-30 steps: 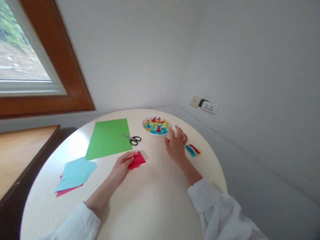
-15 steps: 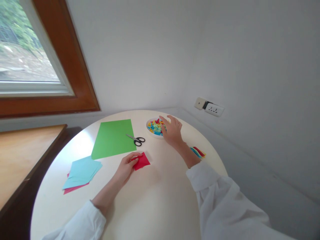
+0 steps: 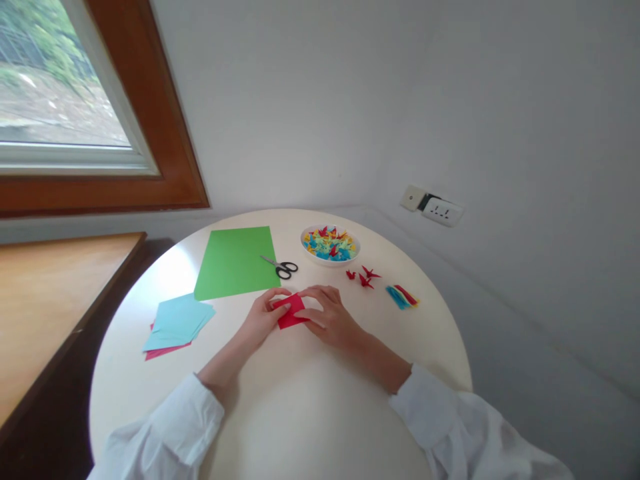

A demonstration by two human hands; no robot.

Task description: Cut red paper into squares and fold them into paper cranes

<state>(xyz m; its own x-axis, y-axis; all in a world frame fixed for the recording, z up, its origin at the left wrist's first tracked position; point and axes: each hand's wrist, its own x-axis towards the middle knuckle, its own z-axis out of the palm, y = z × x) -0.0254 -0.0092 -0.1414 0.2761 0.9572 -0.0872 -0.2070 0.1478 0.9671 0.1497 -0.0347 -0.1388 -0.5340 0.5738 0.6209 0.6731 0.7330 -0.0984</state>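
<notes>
A small square of red paper is held just above the white round table. On its left side, my left hand pinches it with the thumb on top. At the right edge, the thumb and fingers of my right hand close on the same paper. Beyond my hands lie black-handled scissors, their blades over a green sheet. Several red folded paper cranes rest to the right of a white bowl full of colourful small paper pieces, some crane-shaped.
Light blue paper squares lie at the left, over pink-red sheets. A fan of coloured paper strips is near the table's right edge. Walls border the table behind and right, with a power socket. A wooden surface stands at left.
My right hand has come back from beside the bowl to the red paper and taken its right edge. The cranes it covered now show. The view has shifted slightly.
</notes>
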